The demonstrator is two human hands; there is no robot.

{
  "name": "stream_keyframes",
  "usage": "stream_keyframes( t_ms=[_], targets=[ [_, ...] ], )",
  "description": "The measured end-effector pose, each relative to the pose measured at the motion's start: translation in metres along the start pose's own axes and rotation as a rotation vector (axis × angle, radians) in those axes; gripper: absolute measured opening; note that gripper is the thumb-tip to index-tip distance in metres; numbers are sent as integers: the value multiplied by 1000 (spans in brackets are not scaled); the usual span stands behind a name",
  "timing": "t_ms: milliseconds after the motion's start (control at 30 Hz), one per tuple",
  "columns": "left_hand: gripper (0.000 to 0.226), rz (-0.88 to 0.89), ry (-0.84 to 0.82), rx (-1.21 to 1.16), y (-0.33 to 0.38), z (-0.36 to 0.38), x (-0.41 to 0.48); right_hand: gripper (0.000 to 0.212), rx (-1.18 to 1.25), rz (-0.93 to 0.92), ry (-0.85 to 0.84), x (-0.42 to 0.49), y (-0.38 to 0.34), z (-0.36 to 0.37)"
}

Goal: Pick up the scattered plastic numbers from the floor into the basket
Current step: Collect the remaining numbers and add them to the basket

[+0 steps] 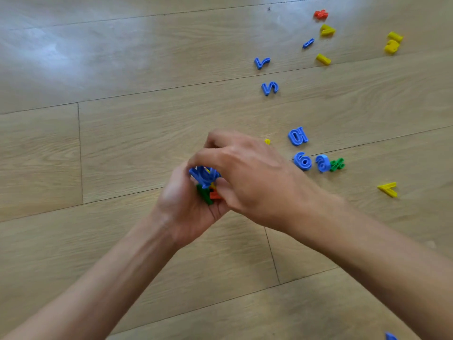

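Note:
My left hand (181, 202) is cupped palm up and holds a bunch of plastic numbers (207, 185): blue, green, orange and yellow pieces. My right hand (245, 173) lies over it, fingers curled against the blue piece on top. Several loose numbers lie on the wooden floor to the right: a blue 5 (297, 136), a blue 6 (303, 161), another blue piece (322, 163), a green percent sign (337, 164) and a yellow piece (388, 189). No basket is in view.
Farther away on the right lie two blue pieces (269, 88) (261, 62), a small blue bar (308, 43), yellow pieces (323, 59) (327, 30) (393, 42) and a red piece (320, 14). A blue bit (390, 336) shows at the bottom right edge.

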State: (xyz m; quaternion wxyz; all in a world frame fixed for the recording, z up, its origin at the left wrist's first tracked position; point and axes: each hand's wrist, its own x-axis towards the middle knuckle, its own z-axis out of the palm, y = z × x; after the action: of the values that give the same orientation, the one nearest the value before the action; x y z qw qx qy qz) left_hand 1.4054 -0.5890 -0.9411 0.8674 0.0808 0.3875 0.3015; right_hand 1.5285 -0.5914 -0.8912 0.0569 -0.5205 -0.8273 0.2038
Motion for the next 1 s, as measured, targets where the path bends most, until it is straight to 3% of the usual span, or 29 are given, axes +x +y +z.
stream_keyframes(
  t_ms=[100,200,333,367,433,500,600,1000],
  targets=[
    [34,-14,-3,22,-4,3,1,34,70,4,19,-15,7,-4],
    [38,-62,19,14,-6,4,3,37,287,55,147,-31,17,-7],
    [32,-93,19,-11,-7,7,5,38,277,356,416,-48,60,-8],
    [31,-91,14,-5,-8,8,5,42,195,499,418,-52,75,-7],
    [32,-97,7,-13,-9,10,6,59,-13,812,255,-61,100,0],
    [32,-120,11,-43,-11,11,8,72,-97,962,101,-69,113,10],
    [32,-168,25,-109,-17,13,10,71,-73,978,124,-73,121,28],
    [32,-204,93,-102,-38,12,9,24,89,825,301,-56,132,37]
  ],
)
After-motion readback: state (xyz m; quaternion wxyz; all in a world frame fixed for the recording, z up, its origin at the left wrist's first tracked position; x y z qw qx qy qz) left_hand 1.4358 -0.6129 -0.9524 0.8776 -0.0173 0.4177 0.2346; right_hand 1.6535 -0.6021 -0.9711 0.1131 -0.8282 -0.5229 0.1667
